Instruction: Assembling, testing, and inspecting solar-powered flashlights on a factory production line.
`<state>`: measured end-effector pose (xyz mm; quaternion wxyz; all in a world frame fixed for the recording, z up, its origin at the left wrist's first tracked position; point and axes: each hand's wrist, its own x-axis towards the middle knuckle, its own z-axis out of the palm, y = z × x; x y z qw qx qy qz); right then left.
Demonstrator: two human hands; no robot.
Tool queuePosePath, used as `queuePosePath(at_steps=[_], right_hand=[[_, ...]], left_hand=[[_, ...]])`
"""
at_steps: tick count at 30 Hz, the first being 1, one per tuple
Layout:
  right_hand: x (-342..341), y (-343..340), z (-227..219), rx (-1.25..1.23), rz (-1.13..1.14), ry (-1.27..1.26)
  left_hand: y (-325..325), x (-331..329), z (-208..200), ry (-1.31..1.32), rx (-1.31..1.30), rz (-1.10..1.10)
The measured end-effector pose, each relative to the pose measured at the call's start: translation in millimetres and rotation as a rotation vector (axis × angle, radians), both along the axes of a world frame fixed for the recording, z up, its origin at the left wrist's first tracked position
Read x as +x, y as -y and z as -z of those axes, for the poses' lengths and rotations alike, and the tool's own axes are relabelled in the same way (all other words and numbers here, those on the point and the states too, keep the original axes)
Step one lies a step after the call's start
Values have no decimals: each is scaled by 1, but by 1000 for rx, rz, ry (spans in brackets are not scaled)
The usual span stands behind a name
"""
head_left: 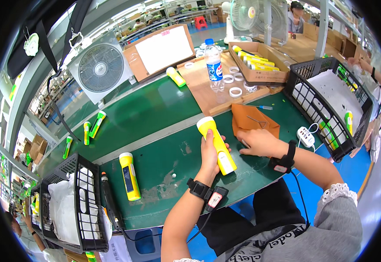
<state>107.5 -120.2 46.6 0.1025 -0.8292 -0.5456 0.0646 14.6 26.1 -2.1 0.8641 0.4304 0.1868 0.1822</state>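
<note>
My left hand [209,153] is wrapped round a yellow flashlight [223,158] with a white head, held at a tilt above the green workbench [164,174]. Close beside it, my right hand [262,142] has its fingers curled down at the near edge of an orange-brown pouch or sheet [246,114]. Something small and greyish shows at those fingertips, too hidden to name. A thin bent metal tool [257,121] lies on the orange-brown piece. Left of my hands, another yellow flashlight [133,192] with a dark panel lies on the bench.
Black crates [85,207] [326,124] flank the bench. A black electric screwdriver [110,198] lies by the left one. Farther off are a blue-handled screwdriver [265,107], a white power strip [305,136], a bottle [213,65], white rings [235,92], a carton of flashlights [260,81] and a fan [100,70].
</note>
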Motion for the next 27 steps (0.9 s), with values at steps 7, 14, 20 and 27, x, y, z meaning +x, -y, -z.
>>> queuePosePath(at_steps=[7,14,20,27], right_hand=[[0,6,11,178,11,-41],[0,2,6,580,-37,-370],[-7,-8,1,710,23,-373],[-3,-10,-3,778,76,-206]], left_hand=[[-1,0,3,-24,-134,55],[2,3,2,-80,20,29],[12,2,3,162,103,203],[13,-2,-5,81,480,149]])
